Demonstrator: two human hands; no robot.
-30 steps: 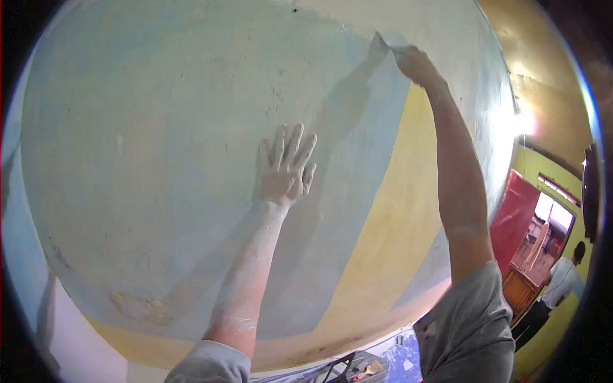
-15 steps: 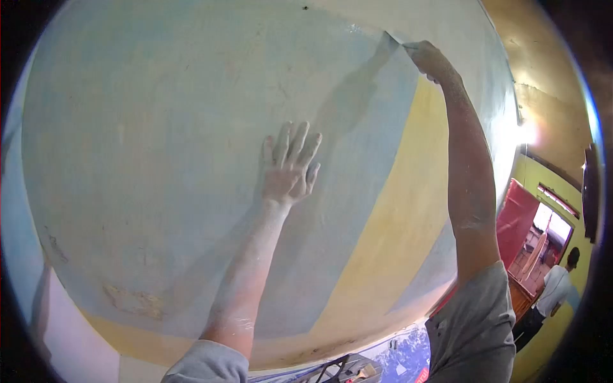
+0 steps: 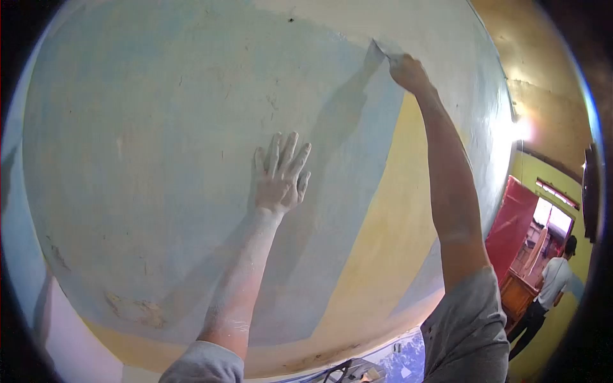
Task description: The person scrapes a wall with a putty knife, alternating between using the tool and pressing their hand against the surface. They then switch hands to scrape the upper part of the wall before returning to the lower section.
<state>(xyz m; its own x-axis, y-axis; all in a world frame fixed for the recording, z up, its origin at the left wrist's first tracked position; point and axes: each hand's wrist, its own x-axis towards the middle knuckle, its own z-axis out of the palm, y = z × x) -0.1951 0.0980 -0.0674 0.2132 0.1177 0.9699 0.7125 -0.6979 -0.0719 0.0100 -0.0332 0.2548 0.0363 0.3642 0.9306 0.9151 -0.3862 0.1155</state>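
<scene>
My right hand (image 3: 410, 73) is wrapped around the handle of a putty knife (image 3: 381, 50), high on the painted wall (image 3: 159, 159). The blade lies at the wall, along the border between bluish-green paint and a paler, whitish area above. Most of the handle is hidden in my fist. Lower and to the left, my left hand (image 3: 280, 180) rests flat against the wall with its fingers spread, holding nothing. White dust coats that hand and forearm. A yellow stripe (image 3: 377, 236) runs down the wall below my right hand.
Stained, worn patches (image 3: 137, 309) mark the lower left wall. Below its bottom edge, some tools or gear (image 3: 357, 372) are partly visible beside a blue-and-white sheet (image 3: 408, 354). At far right, a person (image 3: 552, 287) stands near a red door panel (image 3: 514, 220) and a wooden cabinet (image 3: 517, 293).
My view has shifted slightly up and right, so the wall and both arms appear lower and farther left. The left hand stays at the same wall spot; the putty knife has barely moved along the wall.
</scene>
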